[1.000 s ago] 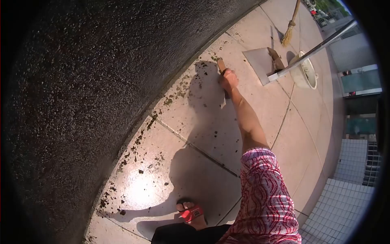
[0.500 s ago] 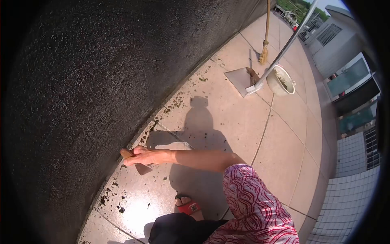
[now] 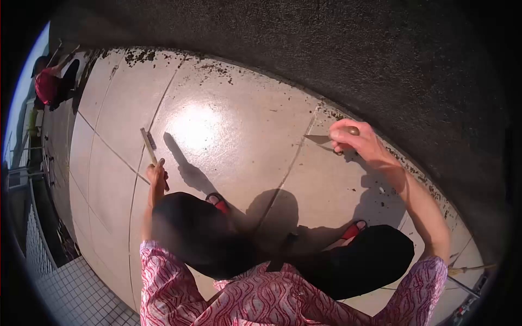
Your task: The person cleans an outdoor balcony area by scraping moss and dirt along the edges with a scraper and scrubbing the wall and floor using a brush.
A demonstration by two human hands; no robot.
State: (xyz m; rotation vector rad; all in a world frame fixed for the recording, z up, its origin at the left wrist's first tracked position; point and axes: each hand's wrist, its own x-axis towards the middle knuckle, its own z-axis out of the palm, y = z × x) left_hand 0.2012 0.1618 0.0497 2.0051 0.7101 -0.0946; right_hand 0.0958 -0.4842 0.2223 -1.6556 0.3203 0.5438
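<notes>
My left hand [image 3: 157, 175] is closed round the handle of a narrow brush [image 3: 148, 142], held up beside my left knee with its dark bristles facing right. On the other side, my right hand [image 3: 359, 142] grips the wooden handle of a scraper [image 3: 319, 139]. The scraper's thin blade points left, just over a joint in the pale floor tiles [image 3: 261, 130] near the foot of the dark wall. I cannot tell whether the blade touches the floor. Dark crumbs of dirt [image 3: 333, 112] lie along the wall's base by this hand.
A rough dark wall [image 3: 337, 49] runs along the far side. More dark clumps [image 3: 140, 56] lie at its foot on the left. Another person [image 3: 50, 84] in a red top crouches at the far left. Straw broom bristles [image 3: 462, 269] show at the right edge.
My view has swung left along the wall. The broom, dustpan and bucket have mostly left the picture, while my left hand with the brush and the other person have come into it.
</notes>
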